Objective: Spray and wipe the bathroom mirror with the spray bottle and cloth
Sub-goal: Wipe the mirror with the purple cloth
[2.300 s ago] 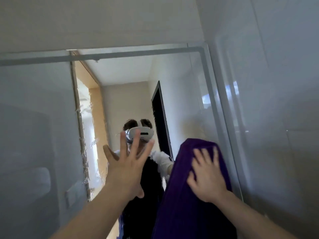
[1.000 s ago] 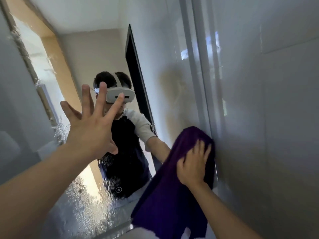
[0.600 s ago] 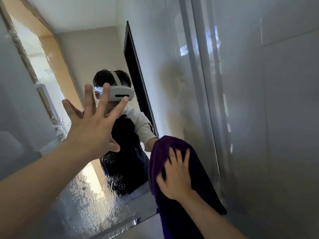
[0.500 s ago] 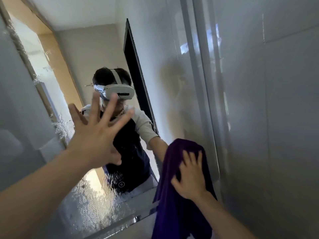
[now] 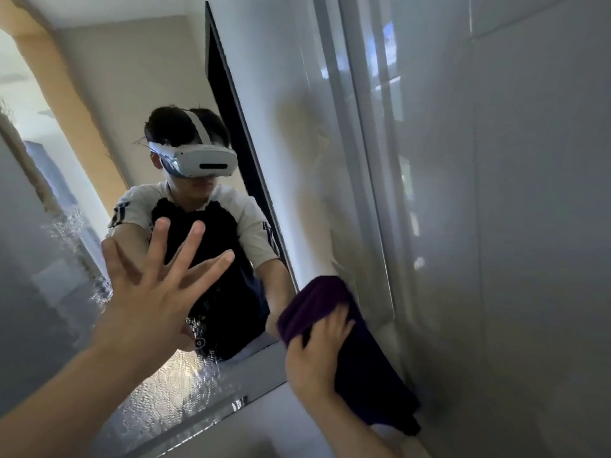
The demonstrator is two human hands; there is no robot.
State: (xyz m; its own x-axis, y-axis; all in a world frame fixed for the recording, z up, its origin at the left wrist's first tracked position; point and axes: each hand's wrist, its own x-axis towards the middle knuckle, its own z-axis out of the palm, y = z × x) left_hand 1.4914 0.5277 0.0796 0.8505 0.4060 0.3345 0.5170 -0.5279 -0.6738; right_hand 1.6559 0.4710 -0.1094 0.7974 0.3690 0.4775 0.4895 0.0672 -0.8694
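The bathroom mirror [image 5: 294, 133] fills the left and middle of the head view, tilted. It reflects a person with a white headset. Spray droplets [image 5: 178, 385] cover its lower left part. My right hand [image 5: 314, 355] grips a bunched dark purple cloth [image 5: 360, 355] against the mirror's lower right corner, and the cloth's tail hangs down past the bottom edge. My left hand [image 5: 148, 292] is raised in front of the glass, fingers spread and straight, holding nothing. No spray bottle is in view.
A glossy pale tiled wall [image 5: 535, 226] stands close on the right, meeting the mirror's right frame [image 5: 367, 193]. The mirror's bevelled bottom edge [image 5: 231, 403] runs diagonally, with grey wall below it.
My right hand slid the cloth down the mirror's right side to the lower corner, and the cloth is now bunched. The view dropped from the mirror's top; my left hand stayed raised and spread.
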